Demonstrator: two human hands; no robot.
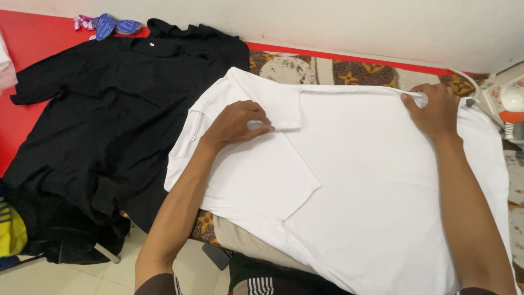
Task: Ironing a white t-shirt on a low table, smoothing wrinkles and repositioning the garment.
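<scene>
- White shirt (355,186): spread flat across the padded work surface, filling the middle and right of the view; one edge hangs over the near side toward the person.
- Left hand (234,124): palm down on the shirt near its upper left corner, fingers (262,127) extended and pressed together on a folded-over flap (275,106) of the white cloth; it presses rather than grasps.
- Right hand (434,109): at the shirt's far edge on the right, fingers curled closed, pinching the hem of the white cloth between thumb and fingertips.
- Black garment (109,114): lies spread to the left of the white shirt, its edge touching the shirt's left side and its lower part drooping over the near edge.
- Work surface: a patterned brown-and-cream cover (327,70) shows beyond the shirt, lying on a red top (33,38) that runs along the wall.
- Wall (327,22): plain, pale, directly behind the surface.
- Iron (510,104): white and orange, at the far right edge, its cord (469,82) curving past the right hand.
- Blue items (112,25): small, resting on the red top by the wall, beyond the black garment.
- Floor (109,273): pale tiles, visible at lower left.
</scene>
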